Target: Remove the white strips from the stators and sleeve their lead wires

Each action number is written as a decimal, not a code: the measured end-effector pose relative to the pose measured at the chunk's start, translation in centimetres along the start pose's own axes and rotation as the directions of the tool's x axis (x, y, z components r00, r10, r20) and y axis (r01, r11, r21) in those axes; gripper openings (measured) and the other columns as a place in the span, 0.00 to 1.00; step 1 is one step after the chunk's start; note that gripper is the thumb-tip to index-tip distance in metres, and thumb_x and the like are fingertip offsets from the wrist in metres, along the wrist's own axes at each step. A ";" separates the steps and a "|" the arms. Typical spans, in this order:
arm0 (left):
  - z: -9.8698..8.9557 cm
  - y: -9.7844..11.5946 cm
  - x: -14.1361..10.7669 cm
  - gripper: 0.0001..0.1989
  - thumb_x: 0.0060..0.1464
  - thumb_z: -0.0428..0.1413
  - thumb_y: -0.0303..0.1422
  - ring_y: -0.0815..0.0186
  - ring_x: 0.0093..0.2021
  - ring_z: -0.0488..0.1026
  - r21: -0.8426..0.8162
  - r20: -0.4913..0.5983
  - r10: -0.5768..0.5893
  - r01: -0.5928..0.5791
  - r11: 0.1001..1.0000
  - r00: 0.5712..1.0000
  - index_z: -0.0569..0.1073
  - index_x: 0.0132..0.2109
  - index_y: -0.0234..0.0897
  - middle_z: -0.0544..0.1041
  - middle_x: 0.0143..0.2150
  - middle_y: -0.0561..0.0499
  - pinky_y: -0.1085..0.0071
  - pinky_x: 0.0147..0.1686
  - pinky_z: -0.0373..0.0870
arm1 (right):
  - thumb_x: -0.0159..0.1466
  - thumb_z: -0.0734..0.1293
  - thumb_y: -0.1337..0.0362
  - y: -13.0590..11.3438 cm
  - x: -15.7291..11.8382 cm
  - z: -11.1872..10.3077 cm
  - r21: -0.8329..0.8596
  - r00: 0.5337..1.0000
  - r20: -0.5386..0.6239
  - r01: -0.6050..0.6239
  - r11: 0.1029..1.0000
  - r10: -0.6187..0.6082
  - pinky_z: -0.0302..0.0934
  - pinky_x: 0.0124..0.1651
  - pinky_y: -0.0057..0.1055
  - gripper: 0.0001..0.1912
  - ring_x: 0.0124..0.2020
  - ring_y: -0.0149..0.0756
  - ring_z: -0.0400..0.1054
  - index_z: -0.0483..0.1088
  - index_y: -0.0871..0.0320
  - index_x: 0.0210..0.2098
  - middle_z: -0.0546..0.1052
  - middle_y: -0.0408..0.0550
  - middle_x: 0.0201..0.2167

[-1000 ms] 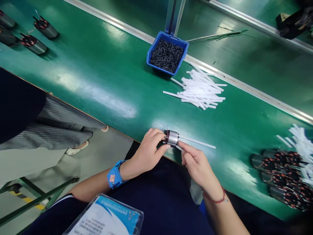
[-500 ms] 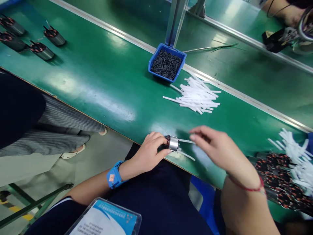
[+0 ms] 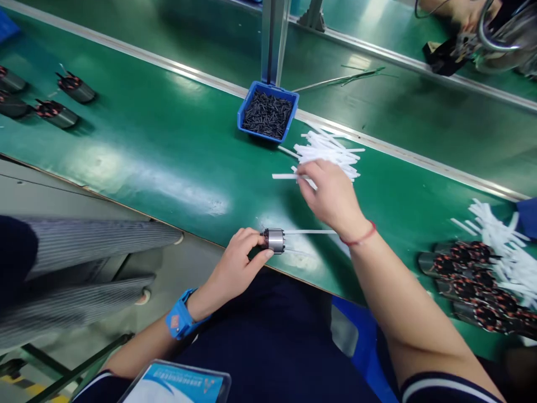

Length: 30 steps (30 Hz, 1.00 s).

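Observation:
Near the table's front edge my left hand grips a motor stator, a short silver cylinder lying on its side, by its copper-wound end. From its other end a white strip sticks out to the right, with a fainter one below it. My right hand is over the near side of a pile of white strips. Its thumb and fingers are pinched on one white strip, whose end points left. Part of the pile is hidden under this hand.
A blue bin of short black tubes stands behind, against the metal rail. Several more stators and white strips lie at right; other stators stand at left. A person's striped trousers show at left, another person's hand at top right.
My right hand has moved up and left from beside the stator to the strip pile and now pinches a strip. My left hand still holds the stator. The whole view has shifted.

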State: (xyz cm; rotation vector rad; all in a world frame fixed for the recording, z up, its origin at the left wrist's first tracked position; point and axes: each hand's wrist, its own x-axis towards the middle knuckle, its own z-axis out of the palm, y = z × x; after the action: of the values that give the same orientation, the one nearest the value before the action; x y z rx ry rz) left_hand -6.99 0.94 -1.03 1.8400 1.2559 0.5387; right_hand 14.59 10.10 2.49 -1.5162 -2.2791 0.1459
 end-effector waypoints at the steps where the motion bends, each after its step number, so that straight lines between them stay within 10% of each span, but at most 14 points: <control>1: 0.0 0.0 0.1 0.05 0.60 0.49 0.33 0.64 0.42 0.64 0.007 0.001 0.000 0.000 1.000 1.000 0.68 0.38 0.37 0.68 0.39 0.50 0.67 0.43 0.62 | 0.67 0.57 0.66 -0.4 -1.6 -1.1 0.109 0.998 0.061 -0.030 0.994 0.024 0.57 0.42 0.34 0.10 0.40 0.39 0.65 0.69 0.58 0.43 0.74 0.50 0.40; 8: 0.1 -0.2 0.0 0.06 0.60 0.50 0.34 0.65 0.39 0.65 0.072 -0.004 -0.017 0.017 0.997 1.000 0.68 0.41 0.37 0.68 0.39 0.50 0.69 0.40 0.64 | 0.68 0.58 0.64 -1.7 -10.9 -2.3 0.328 0.881 0.435 -0.346 0.879 0.185 0.59 0.40 0.31 0.10 0.38 0.35 0.67 0.69 0.55 0.42 0.74 0.46 0.37; 20: -0.3 -0.6 -0.3 0.09 0.61 0.48 0.28 0.64 0.44 0.65 0.062 0.046 0.073 -0.076 0.995 0.996 0.69 0.47 0.36 0.70 0.42 0.47 0.67 0.44 0.65 | 0.67 0.57 0.65 -4.1 -8.3 0.5 0.573 0.851 0.519 -0.414 0.707 0.078 0.57 0.38 0.28 0.11 0.34 0.31 0.65 0.70 0.57 0.36 0.74 0.45 0.36; 30: 0.7 -0.8 -0.5 0.05 0.60 0.49 0.26 0.66 0.38 0.66 -0.076 -0.127 0.114 -0.124 0.989 0.985 0.70 0.38 0.36 0.71 0.35 0.50 0.69 0.38 0.65 | 0.60 0.66 0.57 -5.0 -9.5 2.4 0.689 0.708 0.671 -0.705 0.166 0.221 0.56 0.35 0.27 0.10 0.31 0.30 0.62 0.70 0.58 0.36 0.72 0.42 0.32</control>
State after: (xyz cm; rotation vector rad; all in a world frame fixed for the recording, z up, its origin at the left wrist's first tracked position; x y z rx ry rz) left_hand -7.09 0.35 -2.00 1.8429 1.1889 0.7686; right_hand 12.53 -0.21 -0.73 -1.4406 -1.1894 1.8327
